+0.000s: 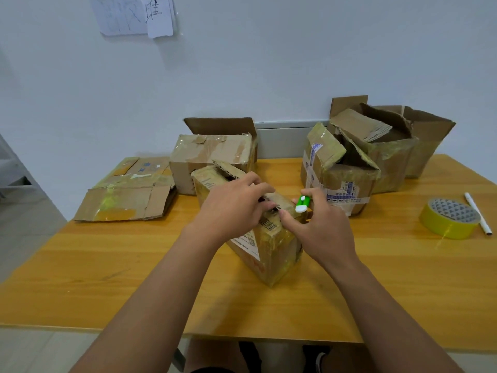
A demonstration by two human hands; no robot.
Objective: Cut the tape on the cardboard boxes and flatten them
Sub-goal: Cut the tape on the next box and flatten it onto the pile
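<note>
One flattened box (126, 192) is lying far left; the left hand (231, 208) is gripping the near box (258, 232), the right hand's (320, 227) fingers pinching a green cutter (302, 203); four are standing unflattened.

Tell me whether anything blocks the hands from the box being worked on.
Nothing visible does. The left hand already rests on the box, and the right hand, holding the green cutter, touches it too.

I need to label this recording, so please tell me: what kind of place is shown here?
Probably a plain office or storeroom, not a kitchen: a wooden table against a bare white wall with paper notes stuck on it, plus used cardboard boxes and a tape roll.
</note>
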